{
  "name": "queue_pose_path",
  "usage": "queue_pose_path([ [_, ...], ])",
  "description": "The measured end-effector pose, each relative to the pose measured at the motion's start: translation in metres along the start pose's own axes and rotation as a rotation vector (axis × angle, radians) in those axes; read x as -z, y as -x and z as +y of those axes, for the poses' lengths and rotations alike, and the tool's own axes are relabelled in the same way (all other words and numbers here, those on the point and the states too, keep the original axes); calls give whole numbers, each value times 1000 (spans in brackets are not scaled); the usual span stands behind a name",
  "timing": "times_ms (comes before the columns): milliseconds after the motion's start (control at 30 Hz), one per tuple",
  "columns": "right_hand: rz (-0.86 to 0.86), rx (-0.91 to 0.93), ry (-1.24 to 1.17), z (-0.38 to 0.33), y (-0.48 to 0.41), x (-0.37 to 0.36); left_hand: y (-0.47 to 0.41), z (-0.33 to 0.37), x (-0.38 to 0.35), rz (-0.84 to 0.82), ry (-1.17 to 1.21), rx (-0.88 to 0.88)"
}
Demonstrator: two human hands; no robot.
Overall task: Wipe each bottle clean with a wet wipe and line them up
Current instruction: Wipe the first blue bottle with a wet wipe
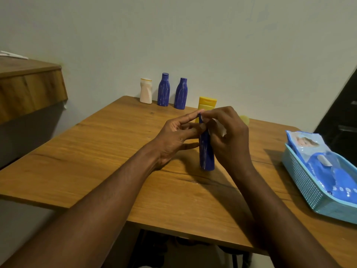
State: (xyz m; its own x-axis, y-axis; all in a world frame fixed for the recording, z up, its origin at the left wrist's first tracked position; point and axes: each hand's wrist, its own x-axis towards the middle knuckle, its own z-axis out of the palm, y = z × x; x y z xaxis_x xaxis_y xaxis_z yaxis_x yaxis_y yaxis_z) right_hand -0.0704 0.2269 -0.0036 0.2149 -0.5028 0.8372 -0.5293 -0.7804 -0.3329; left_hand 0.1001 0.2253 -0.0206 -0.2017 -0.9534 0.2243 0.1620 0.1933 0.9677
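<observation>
A blue bottle (206, 155) stands upright in the middle of the wooden table (96, 151). My left hand (177, 136) steadies its neck and top with the fingertips. My right hand (229, 138) presses a white wet wipe (220, 128) against the bottle's upper part. At the back, by the wall, a white bottle (146, 91) and two blue bottles (163, 89) (181, 93) stand in a row. A yellow bottle (207, 104) stands behind my hands, partly hidden.
A light blue basket (303, 182) holding a blue pack of wet wipes (328, 165) sits at the table's right edge. A yellow round thing (245, 119) peeks out behind my right hand. A wooden shelf (29, 88) juts out at the left.
</observation>
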Motion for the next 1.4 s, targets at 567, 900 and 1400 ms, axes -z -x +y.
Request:
queue_pose_path([
  [567,38,-54,-106,1,-4,4,2,-2,-2,86,-93,-68],
  [900,158,-311,-144,5,-4,2,3,2,-4,69,-116,-123],
  [1400,45,-208,-19,1,-5,3,3,0,-6,15,-100,-155],
])
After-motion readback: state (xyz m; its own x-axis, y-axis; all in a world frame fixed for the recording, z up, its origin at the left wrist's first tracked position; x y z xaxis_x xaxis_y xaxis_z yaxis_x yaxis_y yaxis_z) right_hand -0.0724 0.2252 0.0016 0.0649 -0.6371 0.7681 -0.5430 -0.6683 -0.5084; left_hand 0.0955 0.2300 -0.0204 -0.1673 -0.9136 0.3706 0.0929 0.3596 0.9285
